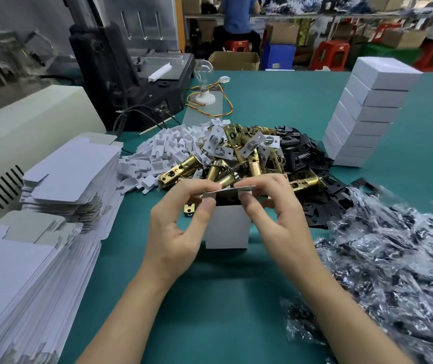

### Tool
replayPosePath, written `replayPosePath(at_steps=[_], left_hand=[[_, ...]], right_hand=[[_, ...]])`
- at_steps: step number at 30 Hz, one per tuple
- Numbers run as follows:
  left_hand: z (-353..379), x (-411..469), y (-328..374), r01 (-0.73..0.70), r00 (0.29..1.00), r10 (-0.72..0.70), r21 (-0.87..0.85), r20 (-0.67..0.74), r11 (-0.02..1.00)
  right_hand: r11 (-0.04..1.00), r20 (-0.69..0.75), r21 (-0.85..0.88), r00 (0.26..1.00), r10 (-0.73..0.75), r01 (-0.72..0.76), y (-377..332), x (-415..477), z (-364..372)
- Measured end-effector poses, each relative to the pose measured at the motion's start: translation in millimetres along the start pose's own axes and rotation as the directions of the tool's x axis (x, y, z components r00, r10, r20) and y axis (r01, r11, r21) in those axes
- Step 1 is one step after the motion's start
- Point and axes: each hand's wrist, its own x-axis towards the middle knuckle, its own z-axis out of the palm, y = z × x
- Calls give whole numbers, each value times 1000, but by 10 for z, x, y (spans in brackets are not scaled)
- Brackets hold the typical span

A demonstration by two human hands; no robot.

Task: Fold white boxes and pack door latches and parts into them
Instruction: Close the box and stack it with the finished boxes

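- Left hand [178,229]: left of the white box [227,228]; palm inward; thumb and forefinger curled, pinching the top flap [230,191];
- White box: upright, in front of the brass latches [181,168];
- Right hand [273,214]: right of the box; fingers curled, pinching the same flap.

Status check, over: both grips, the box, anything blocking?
Left grip and right grip both pinch the top flap of the white box. Box upright on the table, flap not yet tucked. Latch pile close behind, nothing blocking.
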Motion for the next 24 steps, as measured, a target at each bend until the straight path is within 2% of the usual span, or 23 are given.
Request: replayPosePath(at_steps=[5, 12, 24], left_hand=[[57, 23, 55, 164, 986, -162, -123, 28, 979], [37, 38, 30, 160, 986, -148, -214, 72, 964], [25, 25, 75, 188, 981, -174, -188, 90, 964]], right_hand=[[983, 45, 164, 996, 71, -77, 14, 7, 35], [952, 56, 298, 997, 55, -70, 1, 21, 71], [979, 65, 176, 994, 88, -98, -31, -32, 17]])
